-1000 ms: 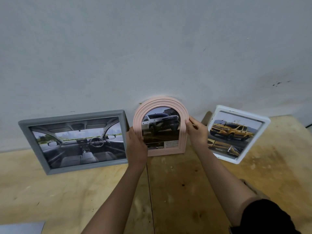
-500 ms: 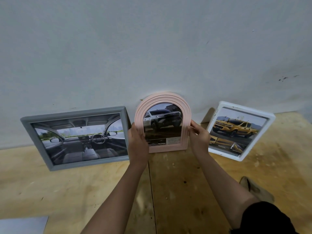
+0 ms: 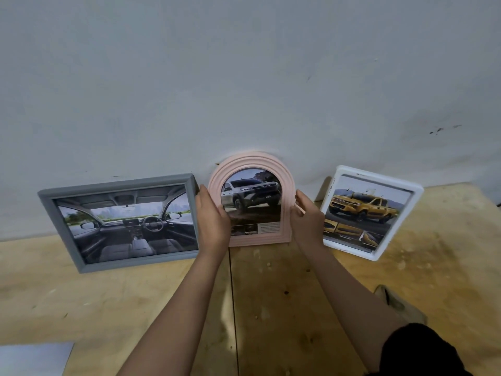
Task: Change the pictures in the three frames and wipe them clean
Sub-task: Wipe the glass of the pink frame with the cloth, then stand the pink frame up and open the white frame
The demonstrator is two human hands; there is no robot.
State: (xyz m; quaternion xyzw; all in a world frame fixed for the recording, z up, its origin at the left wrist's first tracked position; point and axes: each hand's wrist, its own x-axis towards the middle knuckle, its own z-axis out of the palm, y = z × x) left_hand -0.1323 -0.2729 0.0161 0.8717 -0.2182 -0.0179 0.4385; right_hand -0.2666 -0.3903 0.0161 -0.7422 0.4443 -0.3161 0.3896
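Note:
Three frames lean against the pale wall on a wooden table. A pink arched frame [image 3: 250, 161] in the middle shows a silver truck. My left hand [image 3: 212, 221] grips its left edge and my right hand [image 3: 307, 219] grips its right edge. Its bottom edge rests on the table. To the left stands a grey rectangular frame [image 3: 119, 183] with a car interior picture. To the right leans a white frame [image 3: 379, 176] with a yellow pickup, tilted clockwise.
The plywood table [image 3: 271, 308] has a seam running toward me between my arms. A pale sheet [image 3: 32, 358] lies at the near left corner. A beige cloth-like object [image 3: 398, 303] lies by my right forearm.
The pink frame has been pushed back and set more upright against the wall, with both hands staying on its sides. The view shifted slightly.

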